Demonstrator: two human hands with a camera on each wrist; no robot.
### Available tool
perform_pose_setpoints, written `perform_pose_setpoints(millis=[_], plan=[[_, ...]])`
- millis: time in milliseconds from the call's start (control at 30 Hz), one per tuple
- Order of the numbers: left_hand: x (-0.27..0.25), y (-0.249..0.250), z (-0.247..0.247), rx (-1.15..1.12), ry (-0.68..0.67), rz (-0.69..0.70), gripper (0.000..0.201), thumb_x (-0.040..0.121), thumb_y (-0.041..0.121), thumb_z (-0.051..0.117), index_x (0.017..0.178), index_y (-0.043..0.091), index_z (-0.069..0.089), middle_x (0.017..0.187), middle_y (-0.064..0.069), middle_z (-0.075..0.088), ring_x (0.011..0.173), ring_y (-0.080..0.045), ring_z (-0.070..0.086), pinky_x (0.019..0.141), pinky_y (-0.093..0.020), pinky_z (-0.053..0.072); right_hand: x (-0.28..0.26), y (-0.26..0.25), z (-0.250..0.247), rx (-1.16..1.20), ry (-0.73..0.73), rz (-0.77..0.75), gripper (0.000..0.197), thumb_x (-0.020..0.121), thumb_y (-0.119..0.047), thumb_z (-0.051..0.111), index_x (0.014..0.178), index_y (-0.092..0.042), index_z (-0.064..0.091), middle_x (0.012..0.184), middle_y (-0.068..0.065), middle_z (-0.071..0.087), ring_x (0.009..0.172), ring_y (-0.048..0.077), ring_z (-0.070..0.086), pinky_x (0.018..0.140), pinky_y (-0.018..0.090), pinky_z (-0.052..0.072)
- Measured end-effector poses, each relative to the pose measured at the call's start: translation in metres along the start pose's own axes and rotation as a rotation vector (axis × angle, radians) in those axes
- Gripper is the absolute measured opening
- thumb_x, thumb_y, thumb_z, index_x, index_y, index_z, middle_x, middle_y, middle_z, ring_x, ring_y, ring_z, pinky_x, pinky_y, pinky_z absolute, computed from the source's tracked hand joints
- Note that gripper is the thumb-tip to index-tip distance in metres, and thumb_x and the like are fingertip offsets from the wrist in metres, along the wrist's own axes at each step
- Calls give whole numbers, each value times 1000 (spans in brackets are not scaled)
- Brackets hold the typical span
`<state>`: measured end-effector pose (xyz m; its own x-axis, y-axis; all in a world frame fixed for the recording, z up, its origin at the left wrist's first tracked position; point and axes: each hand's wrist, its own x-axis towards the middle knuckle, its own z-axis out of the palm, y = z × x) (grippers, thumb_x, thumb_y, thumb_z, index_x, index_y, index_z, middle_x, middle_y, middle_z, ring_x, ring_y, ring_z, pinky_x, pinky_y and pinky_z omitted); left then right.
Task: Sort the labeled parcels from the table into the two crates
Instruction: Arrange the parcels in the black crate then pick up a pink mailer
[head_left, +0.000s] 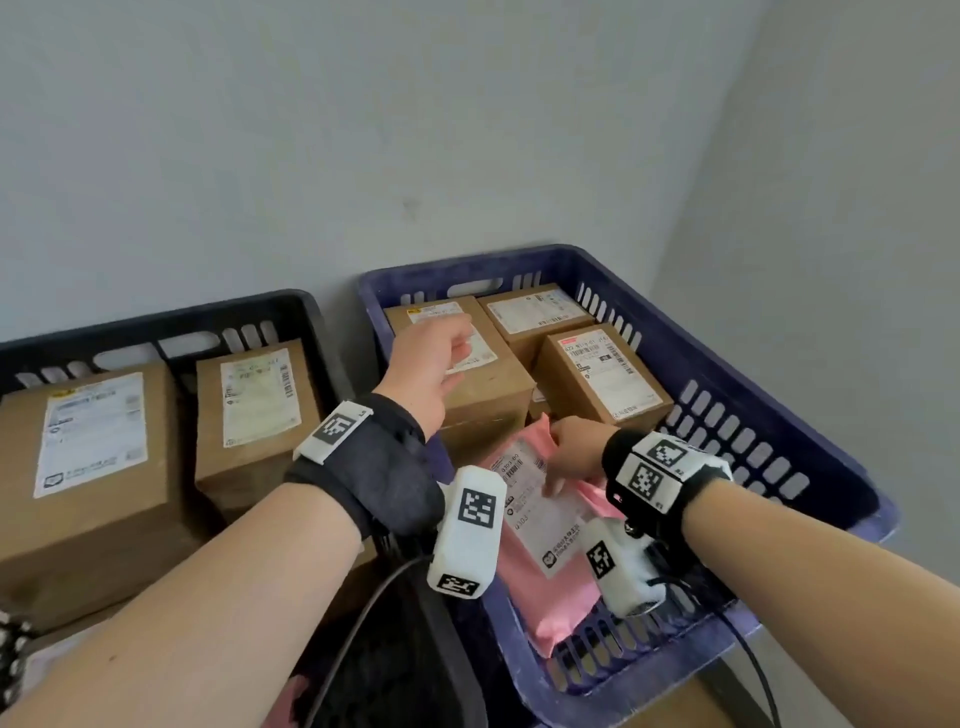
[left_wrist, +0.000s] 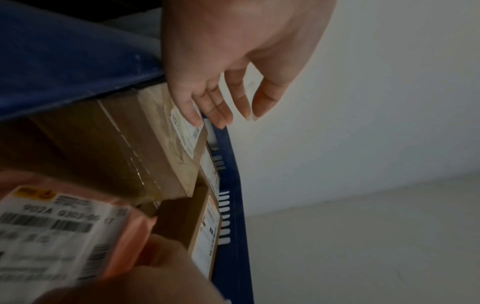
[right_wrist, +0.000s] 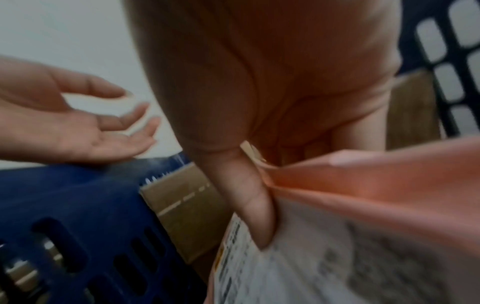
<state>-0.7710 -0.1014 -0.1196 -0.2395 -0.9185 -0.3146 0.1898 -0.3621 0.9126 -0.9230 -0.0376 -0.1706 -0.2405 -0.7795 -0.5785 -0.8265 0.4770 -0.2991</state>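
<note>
- Right hand pinches pink mailer bag by its far top edge, thumb on the white label.
- Left hand slack-fingered, holding nothing, hovering over a cardboard box in the blue crate.
- Mailer sits w/in blue crate's near end, long axis running toward the person; right hand nearer.
- Soft, crinkled plastic, label w/ barcode up.
- Black crate on left holds two boxes.

Cardboard boxes fill the blue crate's far half.
</note>
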Motion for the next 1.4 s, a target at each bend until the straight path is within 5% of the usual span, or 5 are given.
perform_pose_setpoints(millis=[467, 567, 667, 800, 1400], plan=[[0, -6, 24, 356, -4, -30, 27, 93, 17, 56, 119, 15, 62, 115, -1, 63, 107, -14, 60, 103, -38, 42, 60, 10, 30, -513, 72, -202, 30, 91, -15, 57, 118, -3, 55, 98, 10, 68, 90, 26, 66, 70, 32, 53], [3, 0, 26, 418, 32, -36, 30, 94, 20, 55, 123, 14, 59, 113, -3, 64, 104, -13, 62, 97, -35, 45, 63, 14, 24, -196, -266, -160, 12, 96, -12, 53, 90, -4, 59, 70, 6, 65, 58, 15, 60, 52, 24, 51], [6, 2, 27, 452, 47, -43, 33, 94, 22, 56, 126, 14, 57, 113, -3, 65, 102, -14, 63, 92, -32, 45, 65, 19, 30, -3, -460, -154, 29, 95, -2, 49, 121, -2, 60, 103, 17, 68, 61, 12, 53, 71, 24, 55], [6, -4, 22, 400, 9, -91, 31, 93, 18, 59, 123, 10, 58, 100, -2, 67, 91, -12, 63, 105, -39, 42, 68, 19, 35, -54, -398, -204, 41, 90, -12, 59, 130, -6, 56, 119, 13, 66, 96, 24, 69, 89, 40, 56], [3, -4, 11, 157, -14, -27, 13, 95, 14, 57, 106, 14, 64, 93, -2, 69, 90, -13, 66, 100, -37, 47, 31, 11, -57, 971, -277, -409, 19, 96, -21, 56, 88, -7, 66, 69, 6, 71, 56, 12, 64, 52, 19, 52]])
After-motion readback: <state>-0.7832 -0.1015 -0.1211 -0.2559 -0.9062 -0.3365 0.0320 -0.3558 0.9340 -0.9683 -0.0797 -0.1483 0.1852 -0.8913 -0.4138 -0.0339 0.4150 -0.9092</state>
